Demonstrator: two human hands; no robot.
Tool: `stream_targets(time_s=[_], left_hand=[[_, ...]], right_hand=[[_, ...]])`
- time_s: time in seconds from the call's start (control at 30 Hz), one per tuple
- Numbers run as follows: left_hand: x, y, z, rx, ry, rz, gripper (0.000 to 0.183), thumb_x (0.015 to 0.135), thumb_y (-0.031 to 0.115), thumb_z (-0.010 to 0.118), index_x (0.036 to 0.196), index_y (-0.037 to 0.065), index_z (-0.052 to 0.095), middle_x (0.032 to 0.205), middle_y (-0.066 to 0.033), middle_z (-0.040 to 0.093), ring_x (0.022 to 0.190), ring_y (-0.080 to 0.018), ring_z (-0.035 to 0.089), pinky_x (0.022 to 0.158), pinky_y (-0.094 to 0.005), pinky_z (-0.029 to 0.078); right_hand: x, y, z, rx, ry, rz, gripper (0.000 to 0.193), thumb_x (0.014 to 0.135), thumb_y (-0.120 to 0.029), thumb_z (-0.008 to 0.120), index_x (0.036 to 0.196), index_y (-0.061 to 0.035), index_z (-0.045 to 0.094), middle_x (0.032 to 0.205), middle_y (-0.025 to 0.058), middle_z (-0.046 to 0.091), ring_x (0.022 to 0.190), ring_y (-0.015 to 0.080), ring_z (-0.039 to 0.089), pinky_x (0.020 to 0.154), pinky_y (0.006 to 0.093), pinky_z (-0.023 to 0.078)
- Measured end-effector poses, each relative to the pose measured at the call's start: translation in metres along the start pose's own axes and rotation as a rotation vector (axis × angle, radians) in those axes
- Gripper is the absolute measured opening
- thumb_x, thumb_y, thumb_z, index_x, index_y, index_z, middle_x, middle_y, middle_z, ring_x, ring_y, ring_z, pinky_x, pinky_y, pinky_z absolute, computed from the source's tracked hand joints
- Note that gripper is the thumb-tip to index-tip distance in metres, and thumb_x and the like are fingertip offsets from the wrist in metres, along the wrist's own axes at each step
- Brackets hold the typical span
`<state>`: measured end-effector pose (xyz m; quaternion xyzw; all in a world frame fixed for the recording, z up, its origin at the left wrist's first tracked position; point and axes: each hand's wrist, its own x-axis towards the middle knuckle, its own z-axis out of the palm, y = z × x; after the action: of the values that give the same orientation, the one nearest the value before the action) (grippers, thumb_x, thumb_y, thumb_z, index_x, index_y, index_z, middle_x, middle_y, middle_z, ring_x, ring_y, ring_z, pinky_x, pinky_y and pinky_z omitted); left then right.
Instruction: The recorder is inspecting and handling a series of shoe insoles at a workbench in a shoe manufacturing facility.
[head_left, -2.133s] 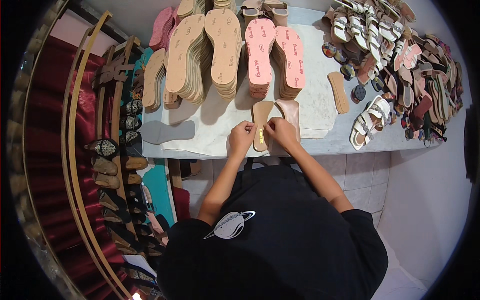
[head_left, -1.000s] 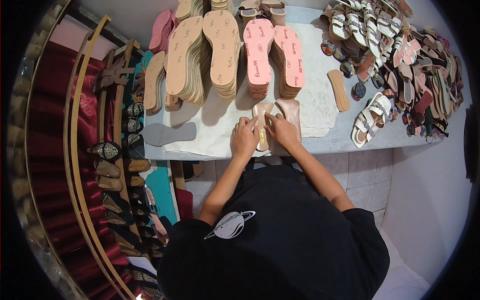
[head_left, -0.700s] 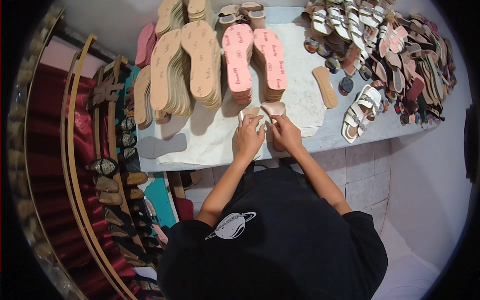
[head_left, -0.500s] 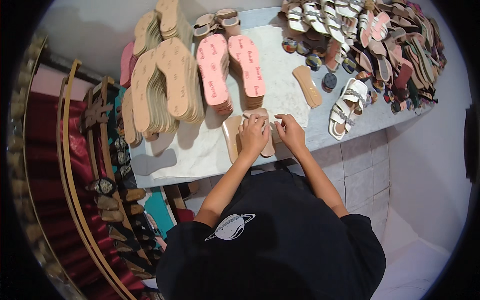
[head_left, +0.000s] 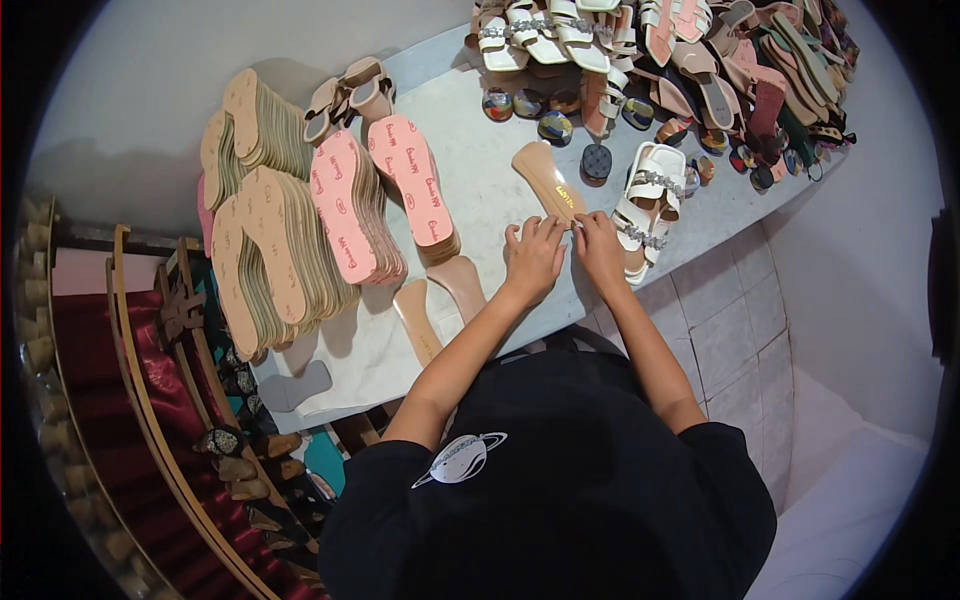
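A glossy tan insole (head_left: 550,180) with gold lettering lies on the table, its near end at my fingertips. Fingers apart and bent, my left hand (head_left: 536,256) rests beside that end. My right hand (head_left: 600,248) has its fingers drawn together on the insole's near tip. Just right of it stands a white strappy sandal (head_left: 648,205). To the left of my hands lie a tan insole (head_left: 415,315) and a brownish insole (head_left: 459,286), side by side and apart from both hands.
Stacks of pink soles (head_left: 345,205) and beige soles (head_left: 285,240) rise on the left. A grey sole piece (head_left: 297,386) lies at the table's left corner. Finished sandals (head_left: 580,40) and round heel pieces (head_left: 555,127) crowd the back right. A shoe rack (head_left: 245,470) stands at left.
Both hands have left the brownish insole and moved right to the gold-lettered one. The view has turned, so the stacks appear farther left.
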<state>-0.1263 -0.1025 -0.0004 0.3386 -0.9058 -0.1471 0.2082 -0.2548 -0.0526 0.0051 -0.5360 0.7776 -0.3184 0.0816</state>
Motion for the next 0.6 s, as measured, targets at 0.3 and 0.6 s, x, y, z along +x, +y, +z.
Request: stream_targets(time_s=[0.3,0.6], left_hand=[[0.01,-0.002,0.021,0.085,-0.073,-0.066,0.04,0.079,0.022,0.058,0.116,0.008,0.055,0.123,-0.0053,0.051,0.112,-0.0252,0.042,0.089,-0.0513,0.024],[0.014,-0.003,0.02,0.147,-0.105,-0.071,0.033,0.081,0.02,0.055,0.112,0.008,0.057,0.119,-0.003,0.054,0.11,-0.025,0.044,0.09,-0.0532,0.024]], right_hand=[[0.022,0.017,0.016,-0.035,-0.143,-0.053,0.03,0.075,-0.011,0.062,0.102,-0.0013,0.054,0.097,0.014,0.049,0.091,0.0312,0.052,0.069,0.039,0.05],[0.04,0.024,0.016,0.045,-0.252,0.024,0.026,0.069,-0.007,0.069,0.092,0.0015,0.059,0.093,0.016,0.051,0.089,0.0336,0.053,0.074,0.0409,0.047]])
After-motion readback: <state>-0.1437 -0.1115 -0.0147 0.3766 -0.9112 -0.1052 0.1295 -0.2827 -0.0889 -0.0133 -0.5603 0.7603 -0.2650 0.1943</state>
